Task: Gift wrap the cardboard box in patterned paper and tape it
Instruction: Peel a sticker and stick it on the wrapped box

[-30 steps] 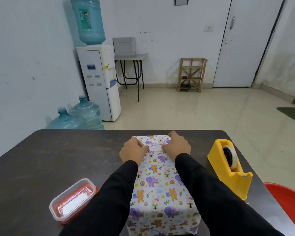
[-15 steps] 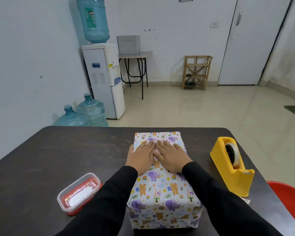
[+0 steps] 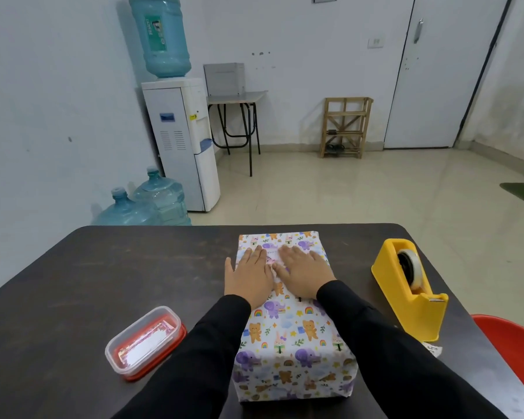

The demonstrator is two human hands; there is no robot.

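Low in the frame's centre, the left hand (image 3: 248, 276) and right hand (image 3: 304, 272) lie spread flat on the wrapped box (image 3: 291, 334), likely smoothing its paper.

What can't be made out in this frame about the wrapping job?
Head view:
Seams and tape on the wrapped box: the flat left hand and right hand cover the top middle; only a pale slip shows between them.
The box's far end and underside: hidden by the box itself.
Contents of the clear lidded container: blurred through the lid.
The paper scrap by the tape dispenser: cut by the right sleeve, print too small.
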